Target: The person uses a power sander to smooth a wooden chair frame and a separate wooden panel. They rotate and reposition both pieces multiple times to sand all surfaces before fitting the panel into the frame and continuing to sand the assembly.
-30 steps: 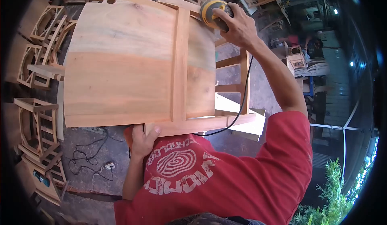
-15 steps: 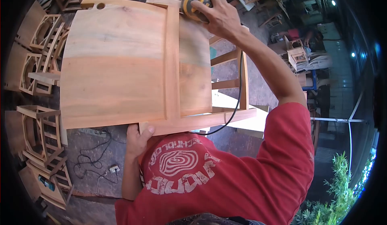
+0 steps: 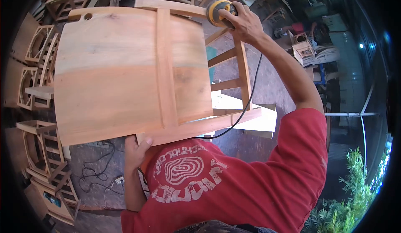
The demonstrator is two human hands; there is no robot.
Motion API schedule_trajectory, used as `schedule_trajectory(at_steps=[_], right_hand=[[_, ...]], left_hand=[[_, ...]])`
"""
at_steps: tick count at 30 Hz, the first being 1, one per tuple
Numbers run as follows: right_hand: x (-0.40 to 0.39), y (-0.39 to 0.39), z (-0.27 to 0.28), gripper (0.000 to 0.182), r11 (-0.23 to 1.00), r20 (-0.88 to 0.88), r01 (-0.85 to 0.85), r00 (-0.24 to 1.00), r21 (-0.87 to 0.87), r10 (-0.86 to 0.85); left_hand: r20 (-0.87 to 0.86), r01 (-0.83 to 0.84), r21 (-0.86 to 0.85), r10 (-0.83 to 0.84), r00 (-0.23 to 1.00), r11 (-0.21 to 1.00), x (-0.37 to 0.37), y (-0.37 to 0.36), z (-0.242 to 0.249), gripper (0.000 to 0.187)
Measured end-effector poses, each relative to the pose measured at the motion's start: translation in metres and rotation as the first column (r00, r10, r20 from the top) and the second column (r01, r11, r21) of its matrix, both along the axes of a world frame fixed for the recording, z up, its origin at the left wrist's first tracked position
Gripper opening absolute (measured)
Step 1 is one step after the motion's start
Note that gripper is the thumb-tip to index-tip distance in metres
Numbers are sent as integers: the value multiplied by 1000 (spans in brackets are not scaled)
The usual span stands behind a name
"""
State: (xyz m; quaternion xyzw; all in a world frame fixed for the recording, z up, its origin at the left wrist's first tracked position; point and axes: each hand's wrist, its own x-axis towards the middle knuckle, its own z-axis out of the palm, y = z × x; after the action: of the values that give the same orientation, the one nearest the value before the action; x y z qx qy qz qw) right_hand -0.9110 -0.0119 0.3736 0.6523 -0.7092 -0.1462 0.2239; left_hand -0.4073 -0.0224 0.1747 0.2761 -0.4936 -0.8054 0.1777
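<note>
A wooden chair (image 3: 112,103) with a broad two-toned panel lies before me, its slatted frame pointing right. My right hand (image 3: 247,24) is wrapped over a round yellow-and-black sander (image 3: 219,12). The sander sits at the far rail (image 3: 179,7), near that rail's right end; its underside is hidden. From the sander a black cord (image 3: 240,118) runs down past the frame toward my shirt. My left hand (image 3: 135,151) grips the near rail (image 3: 200,128) close to my body, thumb on top and fingers partly hidden beneath.
Several unfinished wooden chairs (image 3: 41,145) stand along the left side. A tangled cable (image 3: 98,174) and a socket (image 3: 120,180) lie on the floor (image 3: 94,199). A white board (image 3: 261,118) is beyond the frame. Another person (image 3: 298,27) is at the far right, with green plants (image 3: 355,191) below.
My right hand and the sander have moved right and slightly down along the far rail. The chair has turned slightly and shifted left in view. My left hand keeps its grip.
</note>
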Motion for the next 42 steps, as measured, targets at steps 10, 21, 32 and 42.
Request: schedule_trajectory(at_steps=[10,21,32,42], right_hand=[[-54,61,8,74,995,-18,20,1000,-100,-22],[-37,38,-27,55,974,-73,-227,971,24,228],[27,-44,-18,66,953,21,-303,953,-15,303],[35,-112,9,77,995,440,-37,895,-94,75]], left_hand=[[96,-81,-2,80,992,997,30,2,-18,68],[135,-46,-3,46,990,999,41,-10,-2,66],[102,-8,26,5,995,1000,32,-3,0,63],[31,-23,-21,24,999,1000,15,6,5,58]])
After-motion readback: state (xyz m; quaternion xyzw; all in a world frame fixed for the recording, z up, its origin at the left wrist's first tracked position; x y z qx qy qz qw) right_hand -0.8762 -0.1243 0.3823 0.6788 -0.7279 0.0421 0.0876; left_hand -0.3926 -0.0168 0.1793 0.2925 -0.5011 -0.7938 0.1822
